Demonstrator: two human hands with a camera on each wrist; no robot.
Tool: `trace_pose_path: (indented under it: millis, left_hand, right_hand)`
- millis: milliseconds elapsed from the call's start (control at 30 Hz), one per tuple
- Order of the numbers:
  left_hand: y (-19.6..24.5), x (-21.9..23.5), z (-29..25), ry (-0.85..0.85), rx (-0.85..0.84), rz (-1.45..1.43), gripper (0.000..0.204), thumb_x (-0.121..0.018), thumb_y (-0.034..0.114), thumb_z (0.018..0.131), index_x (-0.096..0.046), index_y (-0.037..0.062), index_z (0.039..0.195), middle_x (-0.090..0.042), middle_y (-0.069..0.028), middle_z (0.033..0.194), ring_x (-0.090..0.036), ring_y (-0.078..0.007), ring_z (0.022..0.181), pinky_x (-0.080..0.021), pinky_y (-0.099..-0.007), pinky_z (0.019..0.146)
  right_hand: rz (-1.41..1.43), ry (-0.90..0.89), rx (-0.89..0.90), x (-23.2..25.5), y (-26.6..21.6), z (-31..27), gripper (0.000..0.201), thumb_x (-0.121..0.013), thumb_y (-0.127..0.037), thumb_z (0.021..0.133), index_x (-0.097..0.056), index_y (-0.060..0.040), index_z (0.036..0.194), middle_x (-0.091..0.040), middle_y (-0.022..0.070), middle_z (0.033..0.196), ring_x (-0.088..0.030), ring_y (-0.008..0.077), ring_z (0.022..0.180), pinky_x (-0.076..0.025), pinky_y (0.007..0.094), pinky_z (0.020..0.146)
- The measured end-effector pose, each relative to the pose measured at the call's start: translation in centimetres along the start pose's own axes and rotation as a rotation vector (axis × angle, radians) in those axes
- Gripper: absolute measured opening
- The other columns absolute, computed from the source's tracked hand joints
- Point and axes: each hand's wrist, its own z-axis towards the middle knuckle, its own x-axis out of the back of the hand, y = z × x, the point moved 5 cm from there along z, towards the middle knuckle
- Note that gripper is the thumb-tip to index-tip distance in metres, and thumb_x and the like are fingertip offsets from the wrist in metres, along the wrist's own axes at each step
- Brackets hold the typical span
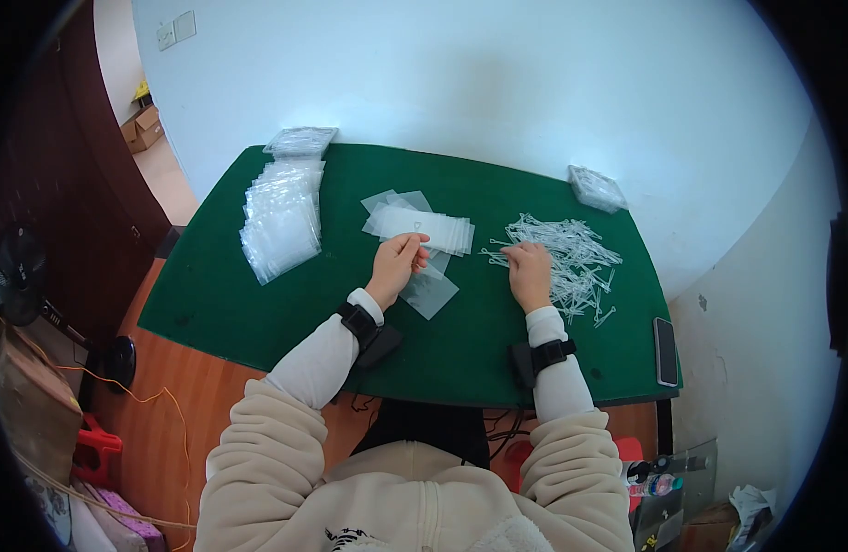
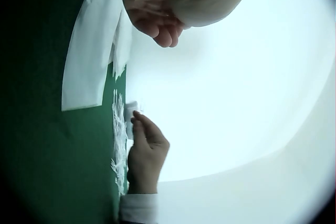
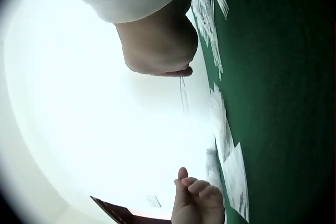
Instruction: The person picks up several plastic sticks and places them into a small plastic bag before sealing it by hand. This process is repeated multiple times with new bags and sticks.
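My left hand (image 1: 398,267) is over the bags at the table's middle, thumb and forefinger together and the other fingers curled. A small heart-shaped loop (image 1: 417,226) shows just beyond its fingertips, and a thin pale line crosses its palm in the left wrist view; it looks like a clear stick, mostly hidden. My right hand (image 1: 531,274) pinches thin clear sticks (image 1: 494,253) with looped ends at the left edge of the stick pile (image 1: 580,258). From its fingertips a clear stick (image 3: 184,95) points out in the right wrist view. Flat clear bags (image 1: 430,293) lie overlapping under and beyond the left hand.
A long fanned row of clear bags (image 1: 282,221) lies at the left, with a stacked bundle (image 1: 300,141) behind it. Another clear packet (image 1: 598,189) sits at the back right corner. A phone (image 1: 665,351) lies on the green table (image 1: 230,313) near its right edge.
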Motion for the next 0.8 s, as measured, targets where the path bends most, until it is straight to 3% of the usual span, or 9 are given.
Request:
trace_pose_path:
  millis: [67, 133, 167, 267, 300, 433, 533, 667, 800]
  left_hand:
    - [1.3, -0.1, -0.4, 0.048, -0.122, 0.201, 0.025, -0.048, 0.02, 0.093, -0.061, -0.0007, 0.101, -0.061, -0.0029, 0.077, -0.055, -0.0067, 0.063, -0.043, -0.0199, 0.055]
    - [1.9, -0.3, -0.6, 0.047, -0.153, 0.234, 0.025, -0.049, 0.02, 0.093, -0.062, -0.0016, 0.099, -0.063, -0.0049, 0.079, -0.058, -0.0085, 0.065, -0.045, -0.0204, 0.057]
    - [2.2, -0.4, -0.6, 0.044, -0.184, 0.269, 0.025, -0.05, 0.019, 0.092, -0.062, -0.0024, 0.097, -0.064, -0.0069, 0.08, -0.06, -0.0104, 0.067, -0.046, -0.021, 0.059]
    - [1.8, -0.8, -0.7, 0.003, -0.184, 0.328, 0.026, -0.052, 0.019, 0.091, -0.063, -0.0035, 0.095, -0.066, -0.0093, 0.082, -0.063, -0.0123, 0.069, -0.049, -0.0218, 0.062]
    - [1.4, -1.1, -0.8, -0.032, -0.154, 0.348, 0.026, -0.052, 0.02, 0.091, -0.063, -0.0037, 0.095, -0.066, -0.0095, 0.082, -0.063, -0.0124, 0.069, -0.049, -0.0221, 0.062]
    - [0.5, -2.1, -1.3, -0.164, -0.076, 0.332, 0.025, -0.053, 0.02, 0.091, -0.064, -0.0022, 0.096, -0.066, -0.0085, 0.082, -0.064, -0.0127, 0.068, -0.05, -0.0231, 0.062]
    - [0.3, -3.0, -1.7, -0.247, -0.044, 0.302, 0.025, -0.053, 0.02, 0.091, -0.064, -0.0012, 0.096, -0.066, -0.0081, 0.082, -0.064, -0.013, 0.068, -0.051, -0.0237, 0.061]
    - [-0.1, -3.4, -2.0, -0.315, -0.011, 0.261, 0.026, -0.053, 0.022, 0.091, -0.064, -0.0006, 0.097, -0.066, -0.0086, 0.083, -0.064, -0.0134, 0.069, -0.051, -0.0243, 0.063]
    - [-0.4, -3.5, -2.1, -0.344, 0.051, 0.216, 0.026, -0.052, 0.023, 0.092, -0.064, -0.0001, 0.098, -0.065, -0.0085, 0.083, -0.064, -0.0138, 0.071, -0.052, -0.0246, 0.064]
  right_hand:
    - [0.139, 0.036, 0.07, 0.6, -1.8, 0.3, 0.01, -0.059, -0.007, 0.076, -0.067, -0.0087, 0.082, -0.06, 0.0053, 0.081, -0.054, 0.0255, 0.083, -0.042, 0.0383, 0.072]
    - [0.424, -0.177, 0.174, 0.2, -4.9, 0.0, 0.01, -0.058, -0.002, 0.078, -0.065, -0.0032, 0.085, -0.061, 0.0071, 0.079, -0.059, 0.0245, 0.073, -0.047, 0.033, 0.065]
    - [0.422, -0.176, 0.172, 0.4, -6.0, -0.1, 0.01, -0.058, -0.002, 0.078, -0.065, -0.0032, 0.085, -0.061, 0.0071, 0.079, -0.059, 0.0245, 0.073, -0.047, 0.033, 0.065]
    - [0.695, -0.448, -0.076, -0.7, -7.9, -0.8, 0.008, -0.059, -0.002, 0.08, -0.063, -0.0009, 0.086, -0.062, 0.0085, 0.076, -0.062, 0.0207, 0.068, -0.048, 0.0295, 0.061]
    - [0.696, -0.451, -0.073, -0.8, -7.9, -0.9, 0.008, -0.059, -0.002, 0.08, -0.063, -0.0009, 0.086, -0.062, 0.0085, 0.076, -0.062, 0.0207, 0.068, -0.048, 0.0295, 0.061]
    - [0.708, -0.44, 0.028, -0.9, -8.1, -1.2, 0.007, -0.06, -0.003, 0.082, -0.062, 0.0, 0.088, -0.062, 0.0069, 0.076, -0.06, 0.0118, 0.061, -0.046, 0.0234, 0.055]
    - [0.654, -0.183, 0.189, -0.4, -7.8, -0.7, 0.011, -0.06, -0.003, 0.083, -0.06, 0.0014, 0.093, -0.062, 0.0072, 0.077, -0.061, 0.0123, 0.064, -0.048, 0.0239, 0.058]
    - [0.839, -0.078, -0.004, -0.4, -7.1, -0.8, 0.018, -0.061, -0.002, 0.082, -0.059, 0.0017, 0.099, -0.064, 0.0081, 0.081, -0.063, 0.0131, 0.068, -0.05, 0.0236, 0.062]
    - [0.893, -0.028, -0.067, -0.3, -6.8, -0.9, 0.022, -0.061, -0.001, 0.081, -0.058, 0.0018, 0.103, -0.065, 0.0092, 0.085, -0.064, 0.0135, 0.073, -0.051, 0.0244, 0.066]
